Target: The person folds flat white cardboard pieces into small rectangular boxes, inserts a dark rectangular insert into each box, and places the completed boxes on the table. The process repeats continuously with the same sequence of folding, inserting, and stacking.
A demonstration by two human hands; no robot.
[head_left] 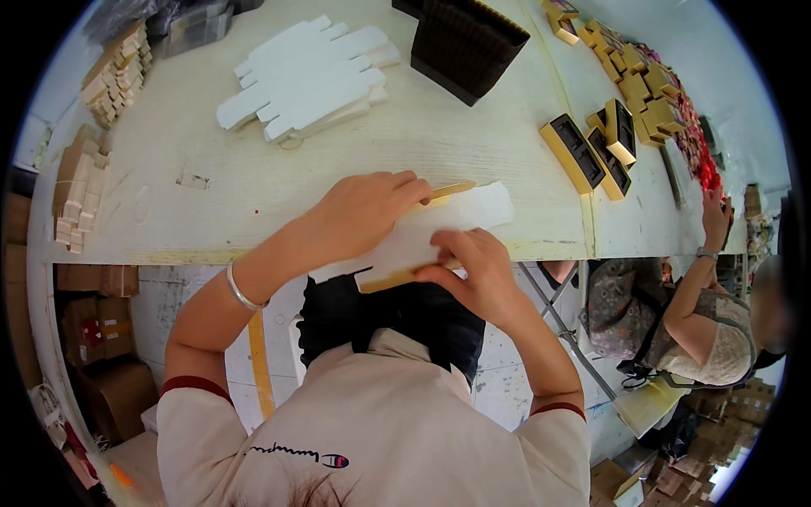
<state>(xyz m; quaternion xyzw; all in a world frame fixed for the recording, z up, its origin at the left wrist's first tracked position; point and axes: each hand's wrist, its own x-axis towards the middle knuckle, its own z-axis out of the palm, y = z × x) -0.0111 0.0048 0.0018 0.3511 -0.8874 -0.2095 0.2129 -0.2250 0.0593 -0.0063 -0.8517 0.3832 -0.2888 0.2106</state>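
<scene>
The carton blank (410, 245) is a flat, elongated sheet, matte white on the upward face and gold along its folded-up far edge, with a rounded flap at the right end. It lies at the near edge of the tabletop (279, 190), partly overhanging the lap. The left hand (367, 209) grasps the gold edge, fingers curled over it. The right hand (480, 272) is at the near side, thumb and forefinger apart; motion blur prevents telling whether its fingers grip. Beyond lie a stack of smooth, notched white blanks (308, 80) and a block of dark ribbed trays (465, 51). Rectangular gold boxes (573, 154) with black inserts stand right. The tabletop is pale and scuffed; brown cardboard boxes (114, 325) sit beneath, left. A co-worker (705, 334) occupies the right side.
</scene>
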